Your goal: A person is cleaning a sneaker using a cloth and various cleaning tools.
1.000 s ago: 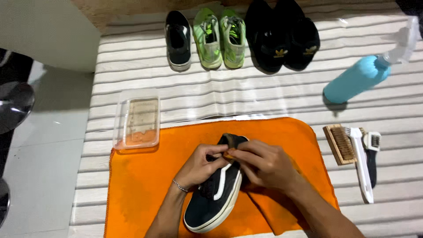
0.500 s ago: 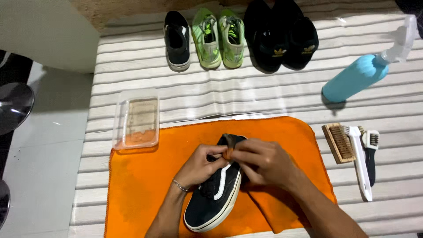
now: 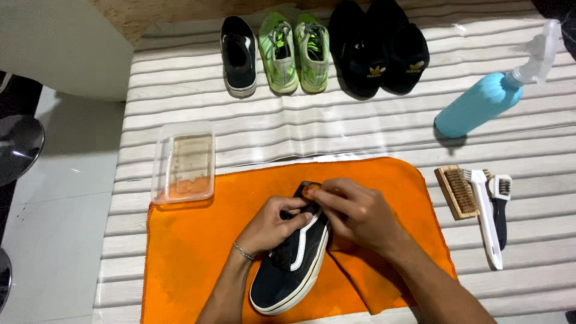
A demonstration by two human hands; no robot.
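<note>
Shoe [image 3: 294,264] lies on orange cloth [image 3: 186,252], near centre of bench [image 3: 360,129]. Left hand [image 3: 273,225] grips its side; right hand [image 3: 354,213] pinches small orange pad [image 3: 312,191] against heel. Brushes [image 3: 477,201] right.

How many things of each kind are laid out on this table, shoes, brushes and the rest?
Shoes: 6, namely the black shoe with a white stripe on the cloth, a dark sneaker, two green sneakers and two black shoes in the back row
Brushes: 3
Spray bottle: 1
Orange cloth: 1
Clear plastic container: 1
Total: 12
</note>
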